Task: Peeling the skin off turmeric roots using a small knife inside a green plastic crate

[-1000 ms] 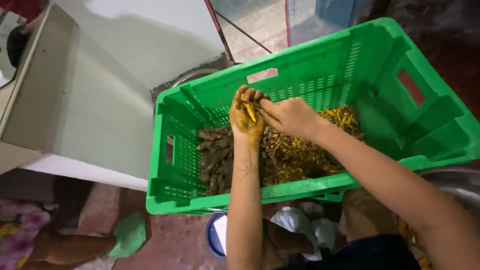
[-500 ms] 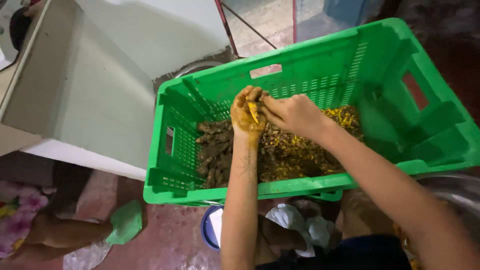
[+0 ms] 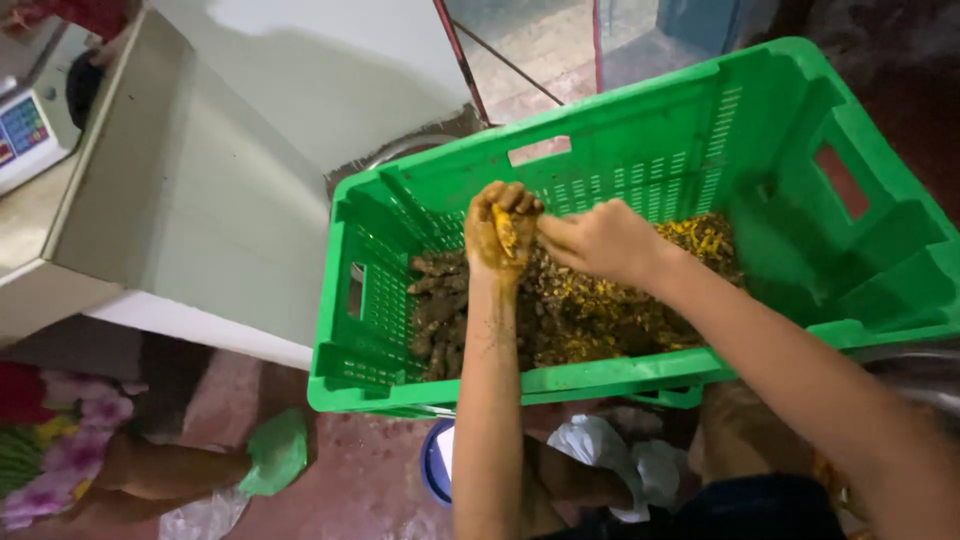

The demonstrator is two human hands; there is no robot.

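Both hands have stayed joined above the green crate since the earlier frames, hardly shifting. Left hand is closed around a yellow-orange turmeric piece, fingers stained yellow. Right hand pinches at that same piece, fingertips touching it. Below them, inside the crate, lie brown turmeric roots on the left and yellow cut bits to the right. A white table stands beside the crate
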